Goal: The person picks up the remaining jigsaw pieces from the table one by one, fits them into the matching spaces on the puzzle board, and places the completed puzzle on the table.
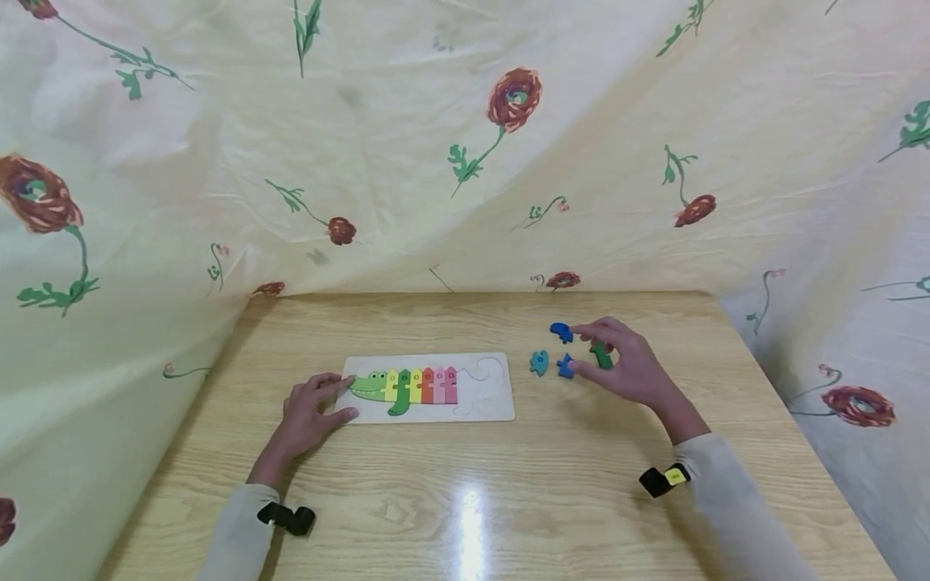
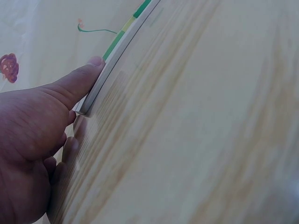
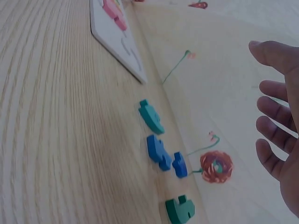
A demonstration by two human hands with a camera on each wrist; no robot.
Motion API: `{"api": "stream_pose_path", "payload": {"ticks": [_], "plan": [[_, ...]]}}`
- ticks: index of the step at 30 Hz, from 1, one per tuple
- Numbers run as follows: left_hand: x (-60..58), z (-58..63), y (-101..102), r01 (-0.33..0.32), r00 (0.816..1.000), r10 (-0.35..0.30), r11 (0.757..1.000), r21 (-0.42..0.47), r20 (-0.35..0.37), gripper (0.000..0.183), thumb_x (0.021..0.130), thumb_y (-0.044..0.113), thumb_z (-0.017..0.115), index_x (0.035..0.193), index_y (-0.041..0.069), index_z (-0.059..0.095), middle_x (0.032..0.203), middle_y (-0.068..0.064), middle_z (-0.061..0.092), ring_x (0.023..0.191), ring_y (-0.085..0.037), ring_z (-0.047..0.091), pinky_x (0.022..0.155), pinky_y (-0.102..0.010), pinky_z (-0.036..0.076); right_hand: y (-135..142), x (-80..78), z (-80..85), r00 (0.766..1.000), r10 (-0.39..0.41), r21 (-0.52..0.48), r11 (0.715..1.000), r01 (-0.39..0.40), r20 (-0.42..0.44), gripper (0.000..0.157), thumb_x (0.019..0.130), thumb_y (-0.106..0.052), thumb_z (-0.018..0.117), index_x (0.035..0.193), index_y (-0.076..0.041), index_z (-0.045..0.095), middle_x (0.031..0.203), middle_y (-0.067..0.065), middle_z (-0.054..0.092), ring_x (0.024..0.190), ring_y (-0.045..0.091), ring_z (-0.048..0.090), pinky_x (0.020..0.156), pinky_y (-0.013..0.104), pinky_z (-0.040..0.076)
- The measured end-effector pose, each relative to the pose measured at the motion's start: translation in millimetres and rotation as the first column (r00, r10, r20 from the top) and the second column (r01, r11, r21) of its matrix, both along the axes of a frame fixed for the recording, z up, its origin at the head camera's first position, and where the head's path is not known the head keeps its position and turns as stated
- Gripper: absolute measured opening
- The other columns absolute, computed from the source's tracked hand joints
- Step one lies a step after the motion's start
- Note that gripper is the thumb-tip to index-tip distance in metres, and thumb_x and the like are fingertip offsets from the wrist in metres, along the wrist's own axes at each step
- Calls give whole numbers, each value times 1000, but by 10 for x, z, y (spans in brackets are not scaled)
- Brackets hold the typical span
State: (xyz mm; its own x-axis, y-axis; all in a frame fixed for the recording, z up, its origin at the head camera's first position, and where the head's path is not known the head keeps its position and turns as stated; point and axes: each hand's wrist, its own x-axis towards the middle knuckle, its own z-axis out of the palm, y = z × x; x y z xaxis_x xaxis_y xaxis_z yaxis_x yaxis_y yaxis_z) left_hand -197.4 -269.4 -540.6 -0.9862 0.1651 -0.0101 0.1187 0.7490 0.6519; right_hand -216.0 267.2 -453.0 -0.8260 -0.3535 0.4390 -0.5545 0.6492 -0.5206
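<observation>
A white puzzle board lies on the table, bearing a crocodile of green, yellow, red and pink pieces; its right end shows a bare tail outline. My left hand rests at the board's left end, thumb and forefinger on it. From the left wrist, the thumb lies straight on the board's edge. My right hand hovers with parted fingers over loose pieces: a teal piece, a blue piece, a dark blue piece and a green piece. The right wrist view shows nothing in that hand.
The wooden table ends at the back against a flowered cloth, which also hangs at both sides. Loose pieces lie right of the board, toward the table's back edge. A light reflection shines near the front.
</observation>
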Motion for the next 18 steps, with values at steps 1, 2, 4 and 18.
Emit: {"api": "stream_pose_path", "payload": {"ticks": [1, 2, 4, 18], "plan": [[-2, -2, -2, -1, 1000, 1, 1000, 1, -4, 67, 91, 41, 76, 150, 20, 53, 153, -18, 44, 136, -43, 33, 101, -59, 21, 27, -12, -8, 1000, -4, 7, 1000, 4, -1, 50, 83, -16, 85, 131, -13, 69, 105, -6, 62, 88, 7, 51, 73, 33, 46], [-3, -4, -5, 0, 1000, 0, 1000, 1, -8, 67, 91, 42, 77, 150, 20, 53, 153, -18, 44, 135, -43, 34, 101, -59, 21, 53, -23, -16, 1000, -7, 14, 1000, 7, -2, 51, 83, -17, 85, 131, -13, 69, 106, -6, 62, 88, 6, 51, 74, 33, 47], [-7, -9, -9, 6, 1000, -6, 1000, 1, -17, 67, 91, 42, 77, 150, 20, 53, 153, -18, 44, 135, -43, 34, 101, -59, 21, 102, -41, -27, 1000, -11, 20, 1000, 11, 0, 52, 83, -17, 86, 132, -12, 69, 107, -5, 62, 90, 6, 52, 74, 34, 47], [-2, -16, -26, 15, 1000, -15, 1000, 12, -21, 66, 91, 39, 78, 149, 20, 54, 152, -18, 45, 134, -43, 34, 100, -59, 22, 383, -166, -63, 995, -36, 90, 996, 28, 89, 67, 82, -29, 88, 142, -14, 61, 123, 7, 58, 106, 24, 53, 81, 47, 45]]}}
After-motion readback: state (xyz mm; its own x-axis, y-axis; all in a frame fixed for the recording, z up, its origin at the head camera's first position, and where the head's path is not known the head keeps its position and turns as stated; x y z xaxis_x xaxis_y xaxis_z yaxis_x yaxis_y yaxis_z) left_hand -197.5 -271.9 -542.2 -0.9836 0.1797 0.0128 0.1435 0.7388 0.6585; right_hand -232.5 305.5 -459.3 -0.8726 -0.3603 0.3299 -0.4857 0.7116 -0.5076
